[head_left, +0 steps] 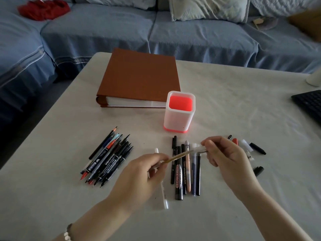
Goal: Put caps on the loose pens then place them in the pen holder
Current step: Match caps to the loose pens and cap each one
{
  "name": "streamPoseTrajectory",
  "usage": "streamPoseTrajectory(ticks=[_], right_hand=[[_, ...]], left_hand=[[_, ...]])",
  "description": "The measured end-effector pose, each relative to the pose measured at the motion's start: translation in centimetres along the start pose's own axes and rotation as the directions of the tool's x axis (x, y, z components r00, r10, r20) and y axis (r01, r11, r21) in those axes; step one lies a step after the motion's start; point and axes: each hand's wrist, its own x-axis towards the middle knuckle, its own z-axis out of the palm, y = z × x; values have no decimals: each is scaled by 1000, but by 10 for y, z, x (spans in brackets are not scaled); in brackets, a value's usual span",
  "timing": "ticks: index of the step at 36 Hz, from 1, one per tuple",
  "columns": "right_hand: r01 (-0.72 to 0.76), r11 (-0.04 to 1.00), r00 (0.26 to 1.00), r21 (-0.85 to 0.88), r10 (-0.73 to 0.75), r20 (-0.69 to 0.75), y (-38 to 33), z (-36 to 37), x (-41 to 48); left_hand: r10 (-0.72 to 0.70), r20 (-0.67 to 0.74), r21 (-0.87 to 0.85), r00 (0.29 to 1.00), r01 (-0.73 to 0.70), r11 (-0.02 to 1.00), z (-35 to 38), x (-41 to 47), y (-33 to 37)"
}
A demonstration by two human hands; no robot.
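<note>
Roughly mid-task, by my read. The pen holder (179, 112) stood on the bench (243, 101) just beyond the hands, and only its red inside showed, so no pens appeared to be in it. A row of pens (184, 173) lay near the centre, side by side, and looked capped. I'd judge those done but not yet stowed. A pile of pens (107, 157) on the left had bare tips showing, so they were not yet capped. Several loose caps (258, 148) lay scattered on the right, well apart from that pile. A white pen (164, 192) lay partly under the left hand; I couldn't tell whether it was capped. The left hand (144, 173) had its fingers curled round the near-left end of a gold pen (178, 156), held off the bench above the row. The right hand (225, 157) had its fingertips pinched on a clear cap (198, 146) at the pen's far-right end. Whether the cap was fully seated was not clear. What's left: finish this one, cap the left pile, then move everything into the holder.
</note>
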Motion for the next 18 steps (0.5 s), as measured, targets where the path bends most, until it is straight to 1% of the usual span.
streamPoseTrajectory(ticks=[3, 5, 8, 11, 14, 16, 17, 18], right_hand=[[-4, 998, 990, -66, 13, 140, 2, 3, -3], [-4, 997, 978, -82, 21, 210, 3, 6, -5], [-2, 997, 973, -71, 19, 232, 3, 10, -8], [13, 995, 975, -99, 9, 221, 4, 10, -10], [19, 996, 981, -90, -1, 194, 4, 10, -13], [-5, 1000, 984, 8, 3, 180, 2, 12, -15], [-36, 996, 985, 86, 21, 173, 1, 13, -15], [-91, 980, 983, 179, 60, 171, 0, 15, -16]], left_hand=[[57, 25, 65, 998, -58, 996, 0, 0, 4], [76, 52, 71, 996, -79, 994, 1, 0, 6], [61, 65, 60, 996, -65, 996, 1, 1, 8], [-30, 106, -38, 994, 34, 999, -1, 2, 9], [-124, 166, -157, 978, 151, 976, -1, 7, 13], [-195, 243, -280, 950, 261, 924, 0, 10, 19], [-219, 297, -350, 930, 319, 881, 1, 12, 22], [-217, 333, -395, 918, 344, 852, 2, 13, 26]])
